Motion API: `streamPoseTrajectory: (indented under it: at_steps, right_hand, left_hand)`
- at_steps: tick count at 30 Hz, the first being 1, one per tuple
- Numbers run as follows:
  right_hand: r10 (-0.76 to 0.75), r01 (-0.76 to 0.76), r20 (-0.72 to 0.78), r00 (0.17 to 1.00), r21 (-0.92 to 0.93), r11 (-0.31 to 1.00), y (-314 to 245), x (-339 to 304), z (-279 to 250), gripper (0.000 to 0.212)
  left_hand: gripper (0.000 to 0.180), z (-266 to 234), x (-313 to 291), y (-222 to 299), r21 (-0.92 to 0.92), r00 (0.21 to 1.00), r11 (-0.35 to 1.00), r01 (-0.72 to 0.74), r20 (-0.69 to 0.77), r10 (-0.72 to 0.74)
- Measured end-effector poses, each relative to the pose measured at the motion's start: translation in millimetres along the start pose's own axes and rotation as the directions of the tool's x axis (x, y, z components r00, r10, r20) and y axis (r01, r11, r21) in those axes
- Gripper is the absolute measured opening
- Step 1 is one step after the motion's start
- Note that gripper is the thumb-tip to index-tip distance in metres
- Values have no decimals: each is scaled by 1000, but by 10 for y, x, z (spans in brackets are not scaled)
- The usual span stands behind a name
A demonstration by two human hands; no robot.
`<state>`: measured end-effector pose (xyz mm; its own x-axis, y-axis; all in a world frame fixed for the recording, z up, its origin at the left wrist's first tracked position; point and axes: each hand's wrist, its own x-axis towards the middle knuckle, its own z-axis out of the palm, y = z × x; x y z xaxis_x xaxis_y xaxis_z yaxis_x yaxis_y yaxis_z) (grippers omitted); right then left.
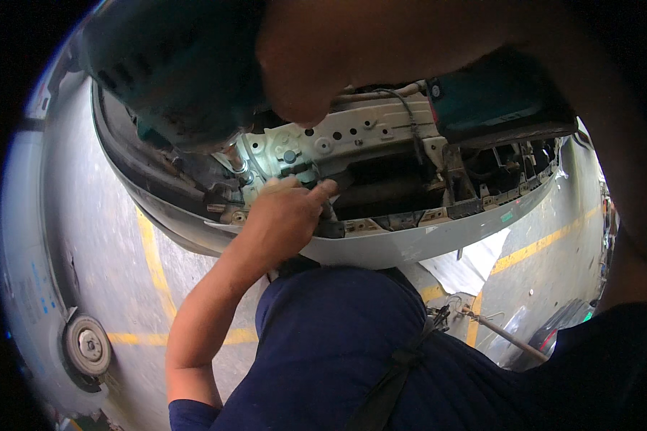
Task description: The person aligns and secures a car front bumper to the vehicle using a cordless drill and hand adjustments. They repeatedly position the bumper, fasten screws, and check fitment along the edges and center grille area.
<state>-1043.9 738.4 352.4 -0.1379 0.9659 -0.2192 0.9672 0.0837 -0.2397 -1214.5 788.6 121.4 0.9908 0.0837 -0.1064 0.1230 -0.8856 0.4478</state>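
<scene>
My right hand [302, 72] comes across the top of the view, wrapped round the handle of a dark green cordless impact wrench [180, 72]. Its bulky motor head looms at the upper left, and its battery pack [507, 100] shows to the right beyond my wrist. A shiny socket [234, 156] on the tool's nose points down at the pale metal front panel [352, 129] of a car. Just right of the socket, my left hand [284, 219] rests at the panel, fingers curled and thumb pointing right. The fingertips' grip is partly hidden.
A grey bumper [381, 248] curves across in front of my body, with an opened engine bay behind it. Another car [29, 237] with a wheel [88, 345] stands at left. A white sheet [467, 266] and a long rod [507, 334] are at lower right.
</scene>
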Motion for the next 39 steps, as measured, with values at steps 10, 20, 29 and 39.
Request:
streamPoseTrajectory:
  at_steps: [10,20,29,39]
  right_hand:
    - [190,-189,-58,980,22,982,133,-988,-35,68]
    - [340,-334,-108,934,69,940,232,-1493,25,67]
    - [164,-153,-94,982,120,981,336,-928,155,67]
    - [155,-150,-38,987,107,983,294,-589,53,67]
  left_hand:
    - [32,56,451,-114,-225,900,972,-71,405,160]
    - [31,315,455,-136,-202,944,979,-26,317,91]
    - [57,574,-397,9,-69,910,997,-36,-414,5]
    - [68,850,-472,-121,6,851,993,-114,-515,101]
